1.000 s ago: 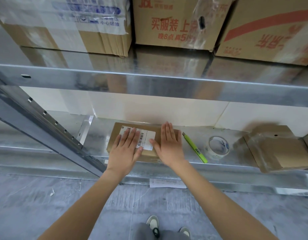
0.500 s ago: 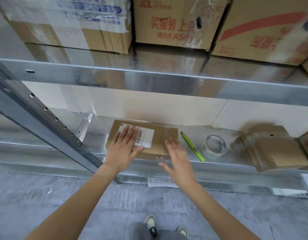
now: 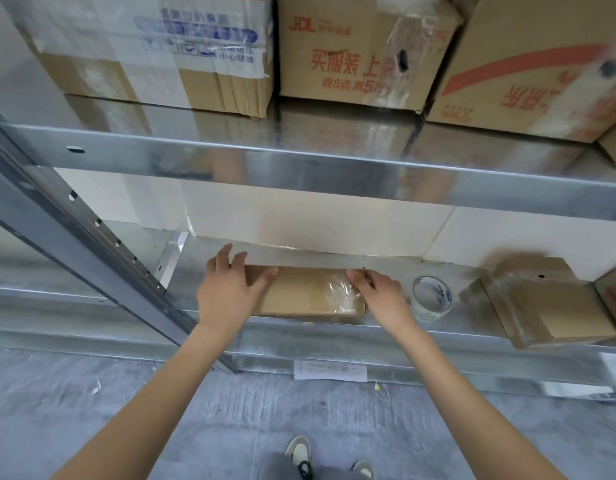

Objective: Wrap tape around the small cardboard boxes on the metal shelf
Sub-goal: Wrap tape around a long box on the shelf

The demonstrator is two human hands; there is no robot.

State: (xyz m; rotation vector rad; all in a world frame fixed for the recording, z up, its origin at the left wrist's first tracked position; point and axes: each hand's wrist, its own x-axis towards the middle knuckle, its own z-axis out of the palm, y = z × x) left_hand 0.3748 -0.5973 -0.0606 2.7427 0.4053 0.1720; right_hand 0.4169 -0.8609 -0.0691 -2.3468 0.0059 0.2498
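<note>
A small cardboard box (image 3: 299, 292) lies on the lower metal shelf (image 3: 320, 259) with a plain face up and a patch of clear tape near its right end. My left hand (image 3: 226, 289) holds its left end, thumb on top and fingers spread past the far edge. At the right end, my right hand (image 3: 379, 292) grips the box with curled fingers. A roll of clear tape (image 3: 432, 299) stands just right of that hand. The green knife is almost wholly hidden under my right hand.
Another small tape-wrapped box (image 3: 542, 303) sits at the right of the shelf. Large cartons (image 3: 351, 53) fill the upper shelf. A slanted metal upright (image 3: 91, 244) runs down at the left. A paper slip (image 3: 329, 370) hangs on the shelf's front rail, and grey floor lies below.
Both hands left the top of the box and took its ends. The white barcode label no longer shows on the upper face. My right hand now covers the green knife.
</note>
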